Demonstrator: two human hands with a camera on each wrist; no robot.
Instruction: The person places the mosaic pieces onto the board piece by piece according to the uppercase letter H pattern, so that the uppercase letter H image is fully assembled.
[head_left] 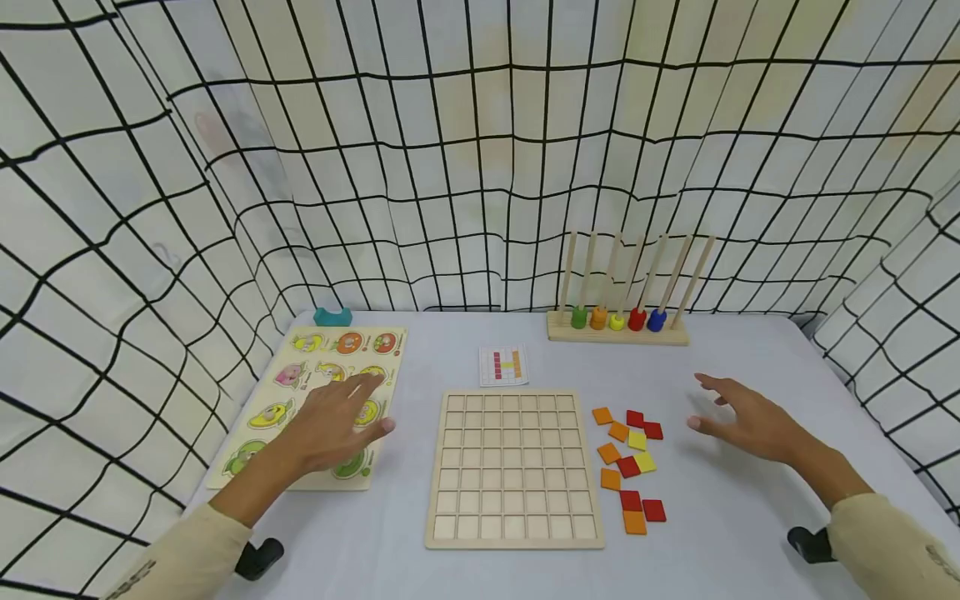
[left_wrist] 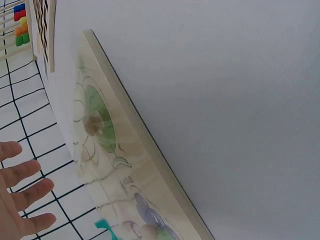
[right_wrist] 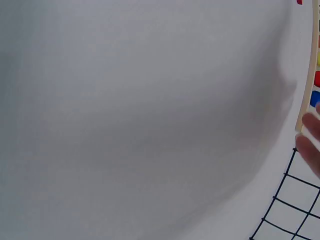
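My left hand (head_left: 333, 425) hovers over the fruit puzzle board (head_left: 232, 479), its fingers extended and holding nothing. In the left wrist view the fingers (left_wrist: 32, 195) are spread beside that board. Off to the right, my right hand (head_left: 750, 421) is held above the white table with loose fingers and nothing in it. Between the hands lies a wooden grid board (head_left: 513, 479) with bare square cells. Several orange, red and yellow square tiles (head_left: 630, 465) are scattered along its right side, left of my right hand. A small pattern card (head_left: 503, 366) lies behind the grid board.
At the back right stands a wooden peg rack (head_left: 618, 335) with tall rods and coloured beads. A teal object (head_left: 332, 317) sits behind the puzzle board. Black netting (head_left: 450, 150) over white cloth encloses the table (head_left: 375, 558) at the back and sides.
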